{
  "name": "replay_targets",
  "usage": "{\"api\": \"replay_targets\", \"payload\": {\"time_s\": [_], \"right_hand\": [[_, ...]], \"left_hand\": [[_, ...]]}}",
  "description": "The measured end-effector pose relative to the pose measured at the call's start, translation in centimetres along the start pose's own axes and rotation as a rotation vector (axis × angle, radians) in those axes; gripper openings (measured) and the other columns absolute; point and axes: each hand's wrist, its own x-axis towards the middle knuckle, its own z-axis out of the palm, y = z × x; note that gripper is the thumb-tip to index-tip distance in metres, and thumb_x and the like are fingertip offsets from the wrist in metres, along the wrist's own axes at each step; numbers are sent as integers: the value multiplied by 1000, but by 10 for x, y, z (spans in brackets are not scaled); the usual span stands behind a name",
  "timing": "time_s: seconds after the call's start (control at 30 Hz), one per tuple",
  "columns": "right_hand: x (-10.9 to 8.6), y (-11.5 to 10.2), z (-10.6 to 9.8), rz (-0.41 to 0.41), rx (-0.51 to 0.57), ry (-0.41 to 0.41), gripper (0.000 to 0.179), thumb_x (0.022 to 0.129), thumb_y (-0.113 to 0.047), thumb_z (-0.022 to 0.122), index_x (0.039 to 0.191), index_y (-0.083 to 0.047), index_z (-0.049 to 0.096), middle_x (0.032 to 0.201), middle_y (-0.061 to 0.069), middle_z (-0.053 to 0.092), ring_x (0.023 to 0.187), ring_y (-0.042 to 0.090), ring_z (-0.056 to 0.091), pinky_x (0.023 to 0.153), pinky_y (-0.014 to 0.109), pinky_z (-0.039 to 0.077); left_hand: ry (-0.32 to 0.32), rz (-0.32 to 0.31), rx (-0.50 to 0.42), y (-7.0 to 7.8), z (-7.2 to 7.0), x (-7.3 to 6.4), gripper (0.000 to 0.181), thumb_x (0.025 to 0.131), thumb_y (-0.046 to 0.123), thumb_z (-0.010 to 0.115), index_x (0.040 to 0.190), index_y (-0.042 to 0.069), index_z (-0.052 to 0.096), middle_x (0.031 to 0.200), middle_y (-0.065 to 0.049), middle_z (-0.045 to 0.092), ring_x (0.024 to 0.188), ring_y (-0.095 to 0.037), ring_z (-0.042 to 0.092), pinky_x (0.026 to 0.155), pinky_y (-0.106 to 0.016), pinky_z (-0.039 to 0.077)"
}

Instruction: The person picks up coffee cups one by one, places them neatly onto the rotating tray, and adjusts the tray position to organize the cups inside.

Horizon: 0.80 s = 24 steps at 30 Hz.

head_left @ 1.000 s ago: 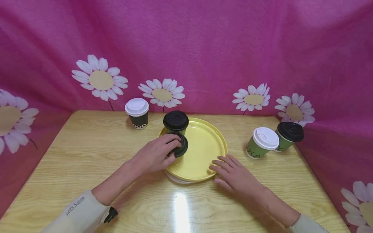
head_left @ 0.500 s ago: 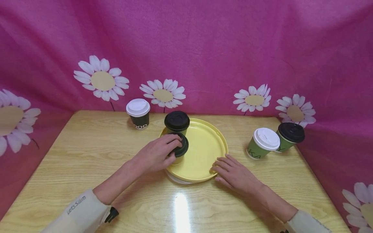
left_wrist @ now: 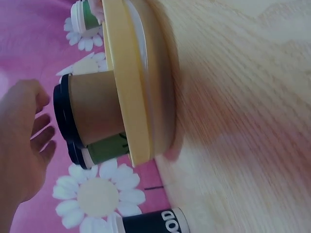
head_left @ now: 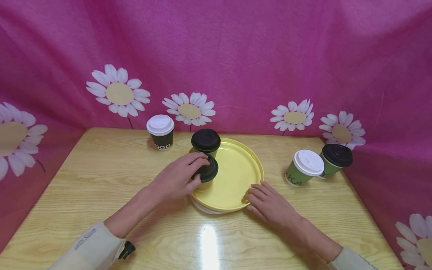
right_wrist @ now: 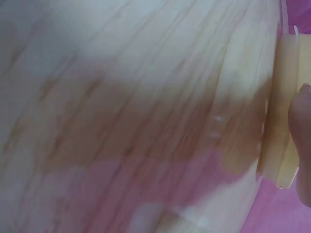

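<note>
My left hand [head_left: 177, 176] is just over the black lid of a brown paper coffee cup [left_wrist: 95, 107], fingers loosely bent. The left wrist view shows a gap between these fingers and the lid. That cup stands upright at the left side of a round yellow tray [head_left: 233, 180]. Right behind it on the tray is a green coffee cup [head_left: 206, 141], also black-lidded. At the tray's front right, my right hand [head_left: 270, 204] holds the rim, fingertips over the inside. Its thumb [right_wrist: 302, 141] lies against the outer wall in the right wrist view.
A black cup with a white lid [head_left: 161, 132] stands back left on the wooden table [head_left: 111, 168]. To the right are a green cup with a white lid [head_left: 303, 167] and a green black-lidded cup [head_left: 336, 159]. A pink flowered cloth [head_left: 236, 56] hangs behind and at both sides.
My left fingers have loosened and come off the black lid, so more of it shows. The right hand has moved slightly, its thumb closer to the tray rim. The cups stay put.
</note>
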Motion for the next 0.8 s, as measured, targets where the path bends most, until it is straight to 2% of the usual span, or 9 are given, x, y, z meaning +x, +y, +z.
{"api": "replay_targets", "payload": {"time_s": [0.1, 0.23, 0.33, 0.43, 0.53, 0.67, 0.8], "right_hand": [[0, -2, 1, 1, 0, 3, 34, 107, -36, 41, 120, -13, 62, 120, 5, 61, 123, 33, 51, 112, 55, 30], [1, -6, -1, 17, 7, -12, 30, 105, -34, 45, 121, -14, 62, 120, 4, 61, 124, 32, 50, 113, 55, 29], [1, -8, -1, 39, 8, -30, 30, 105, -35, 46, 121, -15, 62, 121, 3, 61, 126, 31, 49, 114, 54, 27], [0, -11, -1, 52, 4, -26, 33, 106, -37, 43, 120, -14, 62, 120, 3, 61, 125, 31, 49, 114, 53, 27], [0, -13, 0, 55, -1, -12, 35, 107, -38, 41, 119, -13, 62, 119, 4, 61, 124, 33, 50, 113, 54, 29], [1, -15, 2, 59, 4, -3, 32, 106, -36, 44, 119, -13, 62, 118, 4, 62, 124, 34, 51, 112, 55, 29], [1, -16, 2, 61, 11, 5, 28, 104, -32, 50, 119, -13, 63, 118, 5, 62, 124, 34, 51, 112, 56, 30]], "left_hand": [[118, -104, -50, -6, -4, -5, 38, 89, 9, 61, 126, 4, 61, 133, -11, 55, 124, -25, 52, 105, -41, 44], [291, -328, -176, -18, -6, -11, 42, 89, 5, 63, 130, 0, 56, 130, -14, 56, 122, -28, 52, 103, -46, 45], [415, -464, -281, -27, -5, -15, 43, 87, -1, 63, 130, -4, 54, 126, -19, 58, 119, -32, 54, 101, -47, 45], [513, -558, -392, -37, -3, -17, 44, 86, -6, 62, 128, -7, 51, 124, -24, 57, 118, -35, 54, 101, -46, 45], [572, -666, -511, -46, -3, -18, 45, 87, -8, 59, 130, -9, 46, 126, -28, 54, 120, -39, 53, 103, -46, 45], [605, -829, -653, -56, -3, -17, 49, 89, -7, 57, 135, -9, 39, 131, -28, 48, 123, -39, 49, 103, -41, 44], [638, -943, -712, -64, -2, -14, 55, 88, -2, 59, 138, -7, 36, 135, -26, 44, 126, -37, 48, 100, -37, 44]]}}
